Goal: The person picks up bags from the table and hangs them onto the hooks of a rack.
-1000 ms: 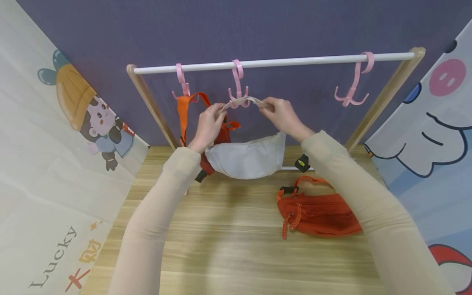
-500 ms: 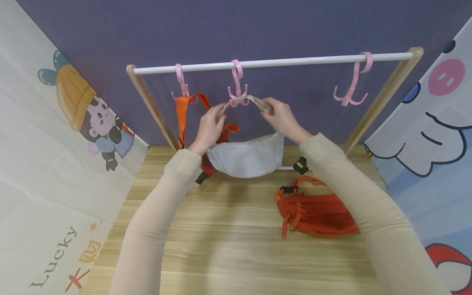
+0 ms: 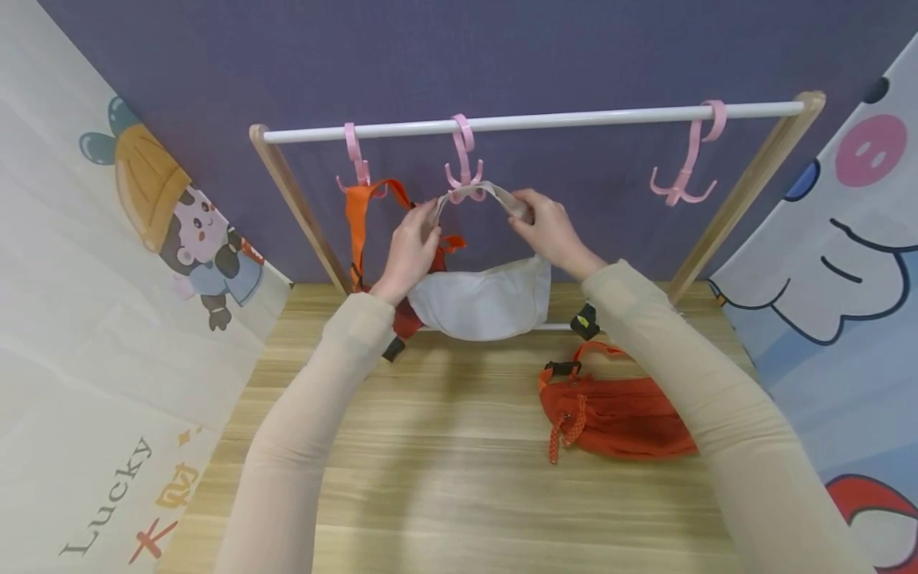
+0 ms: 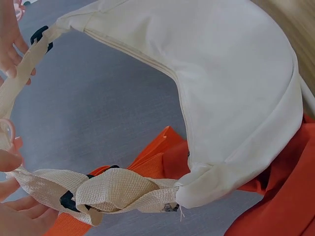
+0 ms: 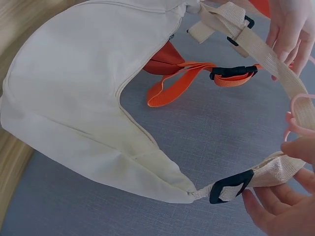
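A white bag (image 3: 482, 303) hangs below both hands, its cream strap (image 3: 469, 191) arched across the prongs of the middle pink hook (image 3: 464, 159). My left hand (image 3: 411, 249) pinches the strap just left of that hook, and my right hand (image 3: 555, 233) grips it on the right. In the left wrist view the twisted strap (image 4: 118, 189) with black buckles runs from the left fingers to the white bag (image 4: 236, 78). The right wrist view has the right hand (image 5: 285, 196) holding the strap beside a black slider (image 5: 231, 187); a pink hook prong (image 5: 301, 115) overlaps the strap.
An orange strap (image 3: 356, 227) hangs from the left pink hook (image 3: 356, 159), its red bag partly behind the white one. Another pink hook (image 3: 681, 171) is at the right of the white rail (image 3: 574, 120). A red bag (image 3: 624, 418) lies on the wooden surface (image 3: 430, 478), partly under the right sleeve.
The white bag has risen slightly and its left end has shifted right. My left hand has moved a little right, with both hands still gripping the strap.
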The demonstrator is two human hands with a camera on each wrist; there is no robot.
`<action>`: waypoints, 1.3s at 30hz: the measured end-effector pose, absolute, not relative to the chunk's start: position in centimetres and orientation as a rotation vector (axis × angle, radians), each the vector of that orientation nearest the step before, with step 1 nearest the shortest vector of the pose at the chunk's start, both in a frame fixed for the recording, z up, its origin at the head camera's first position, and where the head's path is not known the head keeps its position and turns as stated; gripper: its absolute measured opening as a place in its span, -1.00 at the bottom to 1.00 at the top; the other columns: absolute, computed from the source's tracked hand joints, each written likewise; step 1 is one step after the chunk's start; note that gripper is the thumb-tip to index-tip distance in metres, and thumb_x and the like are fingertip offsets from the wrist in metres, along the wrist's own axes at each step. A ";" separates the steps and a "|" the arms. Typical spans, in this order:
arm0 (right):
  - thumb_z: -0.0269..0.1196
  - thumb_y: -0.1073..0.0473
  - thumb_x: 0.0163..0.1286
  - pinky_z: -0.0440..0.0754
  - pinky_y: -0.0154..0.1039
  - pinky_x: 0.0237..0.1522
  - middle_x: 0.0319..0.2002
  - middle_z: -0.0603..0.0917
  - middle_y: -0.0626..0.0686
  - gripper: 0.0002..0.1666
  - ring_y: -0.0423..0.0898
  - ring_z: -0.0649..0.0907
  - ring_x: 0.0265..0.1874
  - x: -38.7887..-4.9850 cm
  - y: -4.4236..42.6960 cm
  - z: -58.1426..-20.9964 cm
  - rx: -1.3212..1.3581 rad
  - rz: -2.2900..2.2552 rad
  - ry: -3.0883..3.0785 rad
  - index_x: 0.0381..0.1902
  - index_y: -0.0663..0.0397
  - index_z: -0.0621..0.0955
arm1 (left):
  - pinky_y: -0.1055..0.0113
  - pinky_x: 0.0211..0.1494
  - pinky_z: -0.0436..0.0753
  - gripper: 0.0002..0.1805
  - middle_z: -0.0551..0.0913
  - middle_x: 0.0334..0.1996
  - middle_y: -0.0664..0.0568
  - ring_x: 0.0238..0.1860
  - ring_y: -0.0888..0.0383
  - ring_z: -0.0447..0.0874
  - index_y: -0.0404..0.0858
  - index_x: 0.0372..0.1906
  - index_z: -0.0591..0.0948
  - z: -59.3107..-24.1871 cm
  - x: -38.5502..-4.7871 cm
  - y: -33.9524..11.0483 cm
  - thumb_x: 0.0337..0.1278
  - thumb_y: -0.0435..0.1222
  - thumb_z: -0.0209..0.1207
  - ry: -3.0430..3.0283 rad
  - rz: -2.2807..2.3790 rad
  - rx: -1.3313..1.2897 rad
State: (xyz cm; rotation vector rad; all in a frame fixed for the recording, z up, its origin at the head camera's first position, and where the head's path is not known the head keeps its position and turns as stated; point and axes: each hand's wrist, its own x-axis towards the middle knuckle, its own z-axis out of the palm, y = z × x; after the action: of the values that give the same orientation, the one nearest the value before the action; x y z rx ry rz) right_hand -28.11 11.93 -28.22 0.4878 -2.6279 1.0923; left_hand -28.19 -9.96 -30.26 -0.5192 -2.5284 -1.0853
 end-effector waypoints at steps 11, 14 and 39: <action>0.14 0.29 0.19 0.40 -0.08 -0.04 -0.08 0.52 0.24 -0.54 0.06 0.50 -0.11 -28.0 12.1 -28.3 0.505 1.106 -2.591 0.08 0.27 0.42 | 0.19 0.26 0.17 -0.53 0.27 0.21 -0.17 0.22 -0.04 0.21 -0.30 0.21 0.32 -30.7 -27.6 -10.1 0.16 -0.36 0.01 -2.478 -1.121 -0.474; 0.14 0.29 0.19 0.36 -0.06 0.03 -0.05 0.50 0.24 -0.53 0.08 0.48 -0.04 -27.8 12.3 -28.3 0.520 1.090 -2.587 0.09 0.27 0.41 | 0.17 0.27 0.15 -0.54 0.24 0.23 -0.15 0.24 -0.03 0.18 -0.28 0.21 0.33 -30.7 -27.1 -10.2 0.17 -0.36 0.00 -2.468 -1.135 -0.460; 0.16 0.31 0.20 0.35 -0.03 0.06 0.05 0.38 0.27 -0.45 0.14 0.39 0.04 -24.0 14.7 -29.3 0.544 1.067 -2.567 0.17 0.26 0.33 | 0.23 0.17 0.30 -0.67 0.43 0.02 -0.26 0.09 -0.05 0.35 -0.45 -0.02 0.48 -32.4 -23.5 -9.4 0.04 -0.51 0.05 -2.168 -1.069 -0.688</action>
State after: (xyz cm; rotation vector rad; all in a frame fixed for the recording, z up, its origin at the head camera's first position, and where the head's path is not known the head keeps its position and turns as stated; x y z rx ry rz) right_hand -23.98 14.74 -29.32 0.5443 -2.5668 1.0668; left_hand -23.53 -9.42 -32.35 -0.6880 -2.1679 -1.0691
